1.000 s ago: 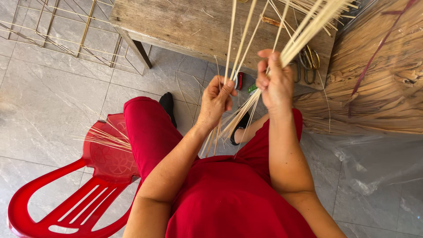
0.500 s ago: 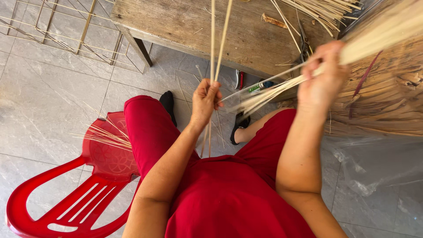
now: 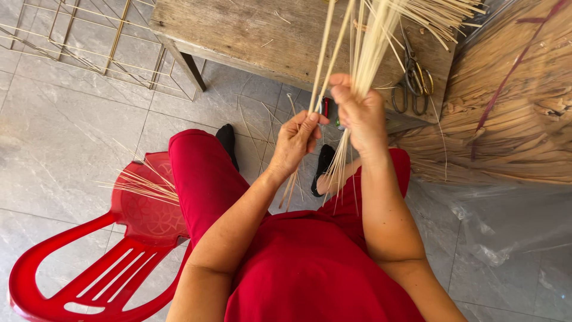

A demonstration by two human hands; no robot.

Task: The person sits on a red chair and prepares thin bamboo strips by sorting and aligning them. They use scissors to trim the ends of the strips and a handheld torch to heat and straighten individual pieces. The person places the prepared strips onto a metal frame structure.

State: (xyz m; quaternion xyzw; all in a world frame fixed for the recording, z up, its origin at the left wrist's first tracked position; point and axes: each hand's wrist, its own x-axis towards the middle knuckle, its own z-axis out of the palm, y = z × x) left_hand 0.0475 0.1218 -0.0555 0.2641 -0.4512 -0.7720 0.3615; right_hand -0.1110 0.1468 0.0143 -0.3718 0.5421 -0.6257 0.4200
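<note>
My right hand [image 3: 359, 113] grips a thick bundle of thin pale bamboo sticks [image 3: 370, 42] held upright above my lap, their tops fanning out over the wooden table [image 3: 250, 36]. Just to its left, my left hand [image 3: 296, 142] pinches two or three separate sticks [image 3: 325, 56], also upright. The lower ends of both sets hang between my knees. I sit in red clothes.
A red plastic chair [image 3: 107, 262] at my left carries a small pile of loose sticks [image 3: 140, 185]. Scissors [image 3: 412, 80] lie on the table's right end. A big bound heap of straw-coloured strips [image 3: 512, 107] fills the right. A metal wire frame [image 3: 89, 42] lies on the tiled floor.
My right hand has swung the thick bundle from tilted out to the right back to upright beside my left hand. The left hand still holds its few sticks.
</note>
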